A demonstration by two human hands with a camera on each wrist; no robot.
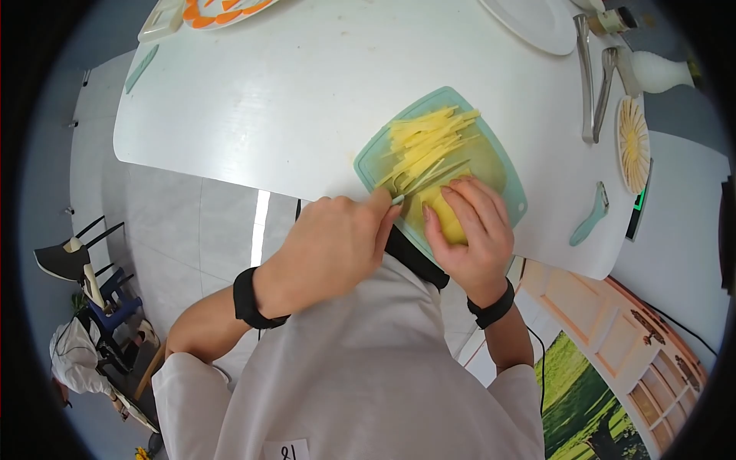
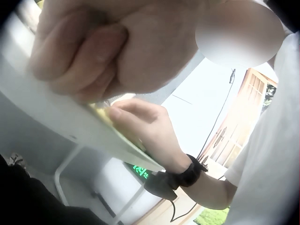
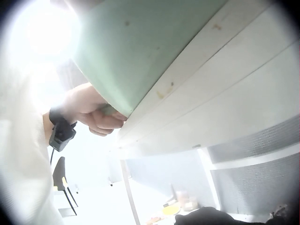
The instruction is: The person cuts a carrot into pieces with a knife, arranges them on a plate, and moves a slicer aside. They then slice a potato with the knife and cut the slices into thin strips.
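My left hand (image 1: 326, 241) grips the knife (image 1: 398, 199) by its pale green handle, the blade slanting over the green cutting board (image 1: 502, 165). Beside the blade, my right hand (image 1: 479, 230) holds a peeled yellow piece (image 1: 447, 215), thumb on one side and fingers curved over the other. Thin yellow strips (image 1: 429, 138) lie heaped on the board's far part. In the left wrist view my curled left hand (image 2: 108, 51) fills the top, hiding the blade, with my right hand (image 2: 152, 129) behind. Under the board's edge, the right wrist view shows my left hand (image 3: 91, 110).
On the white table (image 1: 245, 100) stand a white plate (image 1: 537, 23), a plate of orange pieces (image 1: 226, 9) and a plate of pale slices (image 1: 632, 146). Metal tongs (image 1: 586, 92) and a green-handled peeler (image 1: 589, 222) lie right; a green object (image 1: 142, 69) lies far left.
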